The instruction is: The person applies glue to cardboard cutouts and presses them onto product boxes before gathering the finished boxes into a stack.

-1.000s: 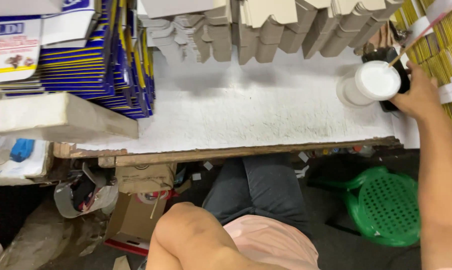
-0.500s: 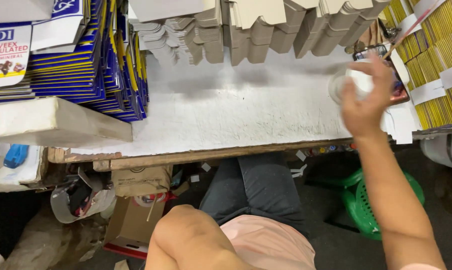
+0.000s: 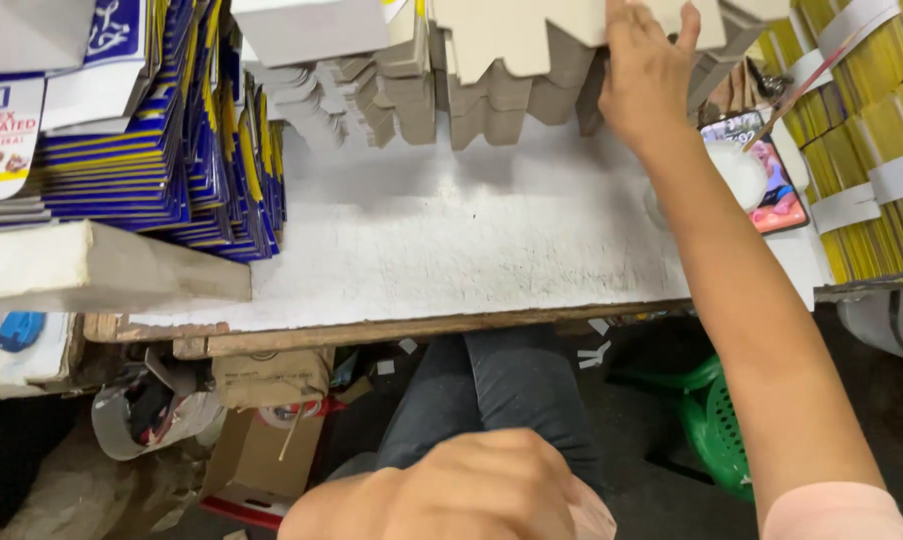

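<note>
Now the right hand [image 3: 643, 75] is up at the far edge of the tabletop [image 3: 451, 260], fingers spread and loosely curled on the top of the flat cardboard blanks [image 3: 516, 45]. It's touching them, but whether it has pinched one free I can't tell. Looks like the pick-up step: one blank being taken off the stack. The left hand [image 3: 471, 490] sits near, low over the lap, closed in a loose fist; can't tell if anything's inside.

Next move, as I judge it: separate a single blank w/o dragging its neighbours, since they stand packed edge to edge. A white cup [image 3: 736, 172] is just right of the forearm, near a phone [image 3: 771, 180], so the pull-back needs clearance. Blue/yellow cartons [image 3: 151, 150] are stacked far left, yellow bundles [image 3: 881, 130] right.
</note>
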